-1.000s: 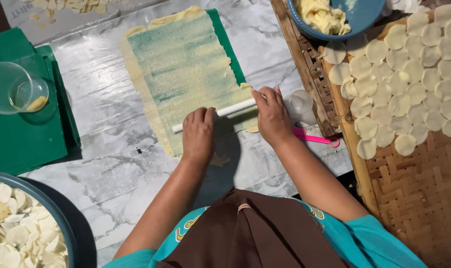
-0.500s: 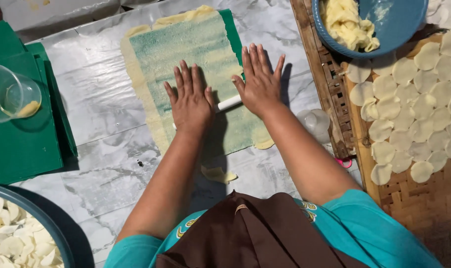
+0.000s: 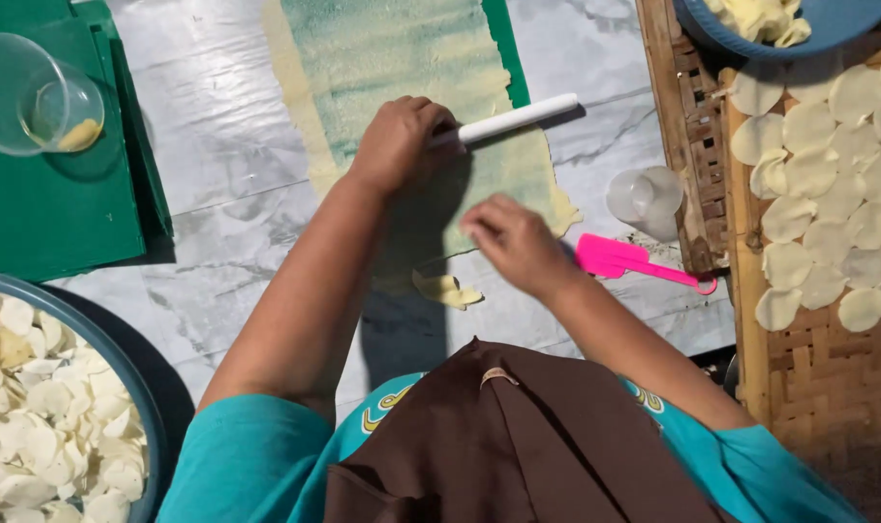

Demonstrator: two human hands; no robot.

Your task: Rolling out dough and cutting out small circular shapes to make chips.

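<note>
A thin sheet of pale yellow dough [image 3: 401, 58] lies rolled out on a green mat over the marbled plastic sheet [image 3: 217, 145]. My left hand [image 3: 397, 145] is closed around the left end of a white rolling pin [image 3: 518, 118] that rests across the dough. My right hand [image 3: 513, 242] hovers lower, over the near edge of the dough, fingers loosely curled and holding nothing. A small scrap of dough [image 3: 447, 288] lies just under it. A pink spatula [image 3: 634, 261] lies right of my right hand.
A clear cup [image 3: 33, 97] stands on a green board [image 3: 62, 203] at left. A bowl of cut dough rounds [image 3: 43, 426] is at lower left. A small clear cup [image 3: 647, 199], a woven tray [image 3: 828, 378] of rounds and a blue bowl [image 3: 779, 24] are at right.
Both palms were flat on the pin rolling it away. Now my left hand grips the pin alone and my right hand has come off it, drawn back toward me.
</note>
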